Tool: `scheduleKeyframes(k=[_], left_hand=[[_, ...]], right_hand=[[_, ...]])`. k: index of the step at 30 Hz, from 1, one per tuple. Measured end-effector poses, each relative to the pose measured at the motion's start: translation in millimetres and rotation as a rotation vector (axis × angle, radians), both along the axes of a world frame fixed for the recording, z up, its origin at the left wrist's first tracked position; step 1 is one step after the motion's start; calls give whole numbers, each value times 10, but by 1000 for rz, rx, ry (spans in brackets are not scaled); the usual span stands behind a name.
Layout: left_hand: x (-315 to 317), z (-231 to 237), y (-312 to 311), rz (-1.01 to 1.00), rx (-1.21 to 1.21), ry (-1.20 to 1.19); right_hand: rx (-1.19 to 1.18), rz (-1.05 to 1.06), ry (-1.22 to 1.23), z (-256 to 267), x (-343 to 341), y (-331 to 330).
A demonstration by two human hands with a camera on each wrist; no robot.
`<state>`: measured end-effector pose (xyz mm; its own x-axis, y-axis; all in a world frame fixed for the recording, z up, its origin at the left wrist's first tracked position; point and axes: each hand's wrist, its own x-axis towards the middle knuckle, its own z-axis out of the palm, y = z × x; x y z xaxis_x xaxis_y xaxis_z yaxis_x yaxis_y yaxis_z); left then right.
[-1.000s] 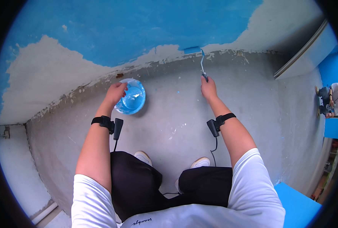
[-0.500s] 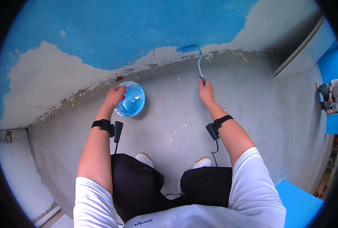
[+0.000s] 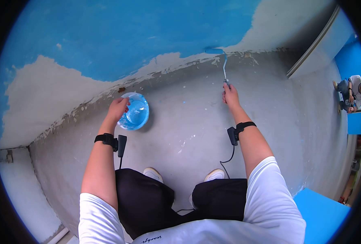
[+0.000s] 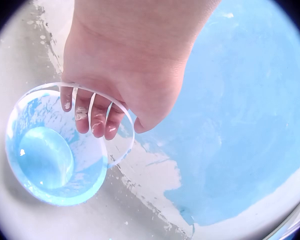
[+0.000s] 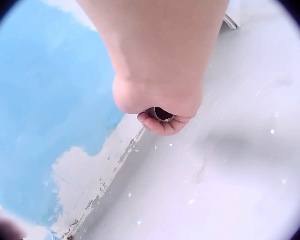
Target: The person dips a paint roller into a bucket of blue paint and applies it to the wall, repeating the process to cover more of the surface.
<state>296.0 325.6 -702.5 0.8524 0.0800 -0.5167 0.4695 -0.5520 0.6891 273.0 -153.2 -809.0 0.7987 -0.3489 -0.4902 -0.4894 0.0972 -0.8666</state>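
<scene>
Held blue-coated paint roller with bent metal rod [image 3: 214,51] low at blue-and-white wall [image 3: 107,36], towards 1 o'clock from the body, clamped fingers of right hand [image 3: 231,96] round its grip, hooked slightly parted fingers of left hand [image 3: 118,109] round thin white handle [image 4: 133,122] of round blue-smeared plastic bucket [image 3: 127,123], at 11 o'clock.

Bucket [image 3: 135,114] blue w/ white smears

Before me, the wall [image 3: 119,36] carries blue paint above bare white patches; the grey floor [image 3: 180,134] shows pale specks.
</scene>
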Motion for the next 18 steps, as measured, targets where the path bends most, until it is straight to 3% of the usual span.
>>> scheduleKeyframes(k=[4, 9, 18], left_hand=[[9, -52, 32, -9, -5, -3], [5, -76, 73, -7, 13, 3], [-1, -52, 43, -11, 6, 8]], right_hand=[[71, -24, -29, 145, 35, 39], [464, -76, 98, 140, 74, 148], [672, -45, 207, 293, 95, 219]])
